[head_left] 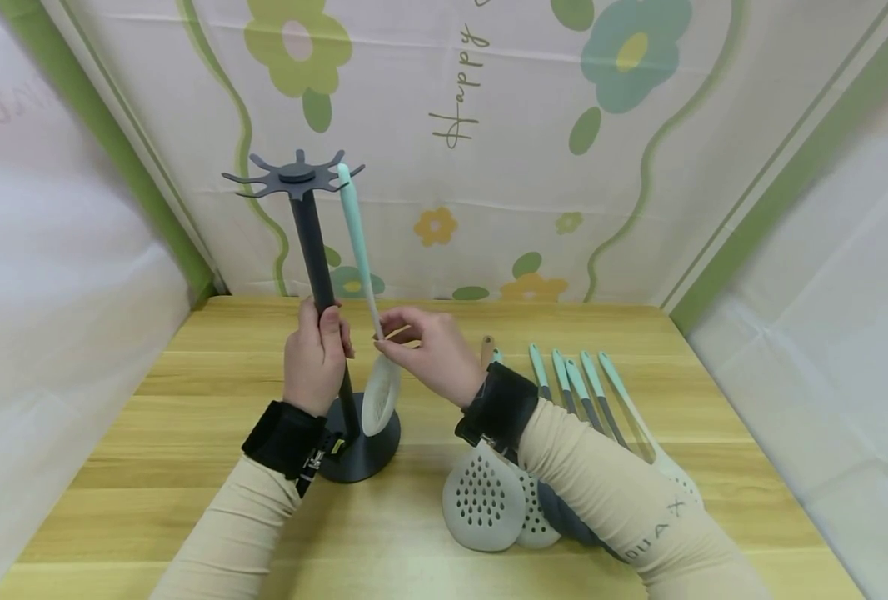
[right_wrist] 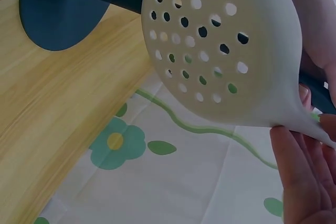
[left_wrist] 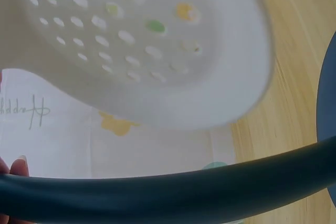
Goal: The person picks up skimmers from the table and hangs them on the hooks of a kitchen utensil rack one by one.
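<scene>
While a white backdrop (head_left: pixel 384 100) printed with flowers and wavy green lines fills the upper part of the head view, a wood-grain tabletop (head_left: pixel 152 467) spreads across the lower part. Two cream sleeves (head_left: pixel 230 525) reach in from the bottom edge, the one at lower right bearing dark letters. Left of centre rises a dark stand (head_left: pixel 311 242), with a ring of curved hooks (head_left: pixel 296 175) at its top and a round base (head_left: pixel 372 458) below.

Just right of its pole is the skimmer (head_left: pixel 381 396), its pale perforated bowl lowermost and its turquoise handle (head_left: pixel 356 225) pointing up beside the hooks; whether the tip touches one cannot be told. At right, a long pale utensil with a pierced head (head_left: pixel 672 475) lies beside a row of turquoise-and-dark handles (head_left: pixel 575 383). At lower centre-right lies a pale perforated turner (head_left: pixel 484 500), overlapping another pierced head (head_left: pixel 537 521).

Near the middle, the left grip (head_left: pixel 315 358) is wrapped round the pole, and the right grip (head_left: pixel 436 354) pinches the skimmer's neck just above the bowl. Black straps (head_left: pixel 282 437) circle both wrists. A small brown handle end (head_left: pixel 487 348) shows beyond the right wrist.
</scene>
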Demonstrator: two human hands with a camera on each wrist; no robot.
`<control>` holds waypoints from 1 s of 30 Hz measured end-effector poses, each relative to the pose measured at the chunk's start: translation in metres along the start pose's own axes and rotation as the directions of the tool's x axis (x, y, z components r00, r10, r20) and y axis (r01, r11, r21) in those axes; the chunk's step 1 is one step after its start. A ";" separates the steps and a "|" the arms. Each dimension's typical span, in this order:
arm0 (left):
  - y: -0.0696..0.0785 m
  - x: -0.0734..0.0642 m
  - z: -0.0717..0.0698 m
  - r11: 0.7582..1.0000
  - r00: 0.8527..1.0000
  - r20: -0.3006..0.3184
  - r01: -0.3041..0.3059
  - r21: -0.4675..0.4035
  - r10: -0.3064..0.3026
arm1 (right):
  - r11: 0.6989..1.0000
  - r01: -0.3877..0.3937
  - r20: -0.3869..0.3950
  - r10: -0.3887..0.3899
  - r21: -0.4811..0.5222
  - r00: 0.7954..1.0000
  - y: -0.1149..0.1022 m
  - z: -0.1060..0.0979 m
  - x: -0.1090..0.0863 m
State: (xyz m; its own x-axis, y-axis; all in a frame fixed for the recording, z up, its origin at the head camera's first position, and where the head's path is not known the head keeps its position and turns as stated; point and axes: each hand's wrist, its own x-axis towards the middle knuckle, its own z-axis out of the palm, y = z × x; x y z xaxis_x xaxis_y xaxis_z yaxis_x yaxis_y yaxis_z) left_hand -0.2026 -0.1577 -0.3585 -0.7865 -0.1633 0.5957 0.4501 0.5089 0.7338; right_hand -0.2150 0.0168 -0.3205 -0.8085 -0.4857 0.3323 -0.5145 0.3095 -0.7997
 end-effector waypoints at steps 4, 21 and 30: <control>0.000 0.000 0.000 1.000 1.000 -0.004 -0.006 -0.001 0.006 | 1.000 -0.002 0.009 0.002 -0.001 1.000 0.001 0.002 0.002; 0.001 0.000 0.000 1.000 1.000 0.004 0.002 -0.015 -0.002 | 0.998 -0.018 0.019 0.019 -0.060 1.000 0.001 0.004 0.009; 0.002 0.001 -0.002 0.998 0.999 0.042 0.036 -0.042 -0.034 | 0.998 0.004 0.007 -0.004 -0.055 1.000 0.004 0.002 0.009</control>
State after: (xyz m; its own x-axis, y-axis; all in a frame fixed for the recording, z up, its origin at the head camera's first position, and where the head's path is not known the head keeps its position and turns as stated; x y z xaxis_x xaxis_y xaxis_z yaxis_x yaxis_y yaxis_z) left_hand -0.2011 -0.1586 -0.3555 -0.8182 -0.1449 0.5564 0.4394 0.4666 0.7676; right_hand -0.2236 0.0114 -0.3215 -0.8045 -0.4927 0.3318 -0.5328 0.3516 -0.7697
